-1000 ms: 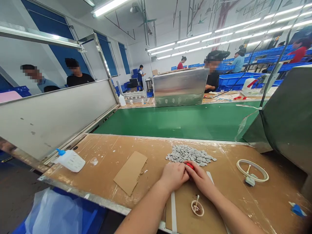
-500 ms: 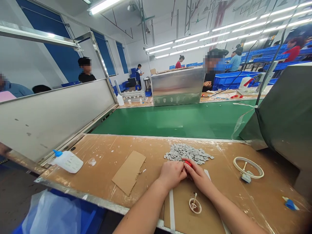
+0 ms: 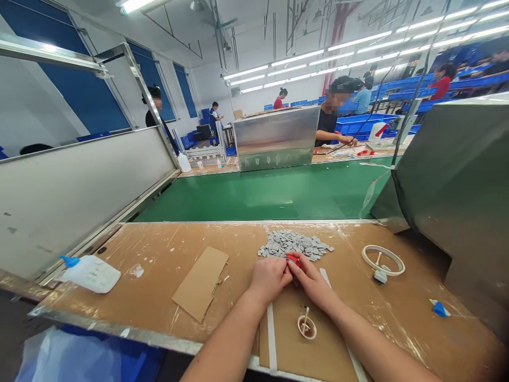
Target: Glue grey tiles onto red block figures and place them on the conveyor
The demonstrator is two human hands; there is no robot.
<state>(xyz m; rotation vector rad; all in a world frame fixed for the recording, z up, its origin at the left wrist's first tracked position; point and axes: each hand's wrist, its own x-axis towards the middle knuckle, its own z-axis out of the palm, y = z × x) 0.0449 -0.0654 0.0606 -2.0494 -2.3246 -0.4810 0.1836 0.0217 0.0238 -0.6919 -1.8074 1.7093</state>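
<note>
The left hand (image 3: 269, 277) and right hand (image 3: 311, 281) meet, fingers bent, both pinching a small red thing (image 3: 293, 259). The arms reach in from the bottom and lean toward each other. The red thing is at the near edge of the gray pieces (image 3: 292, 243). From it, a little cup (image 3: 307, 328) is at six o'clock, and a white ring (image 3: 383, 260) at three.

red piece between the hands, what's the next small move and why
Perhaps ease the fingers of the right hand back a little, once the left hand surely has the red piece: both hands meet at it, and their fingers hide much of it and whether the left hand grips it.
</note>
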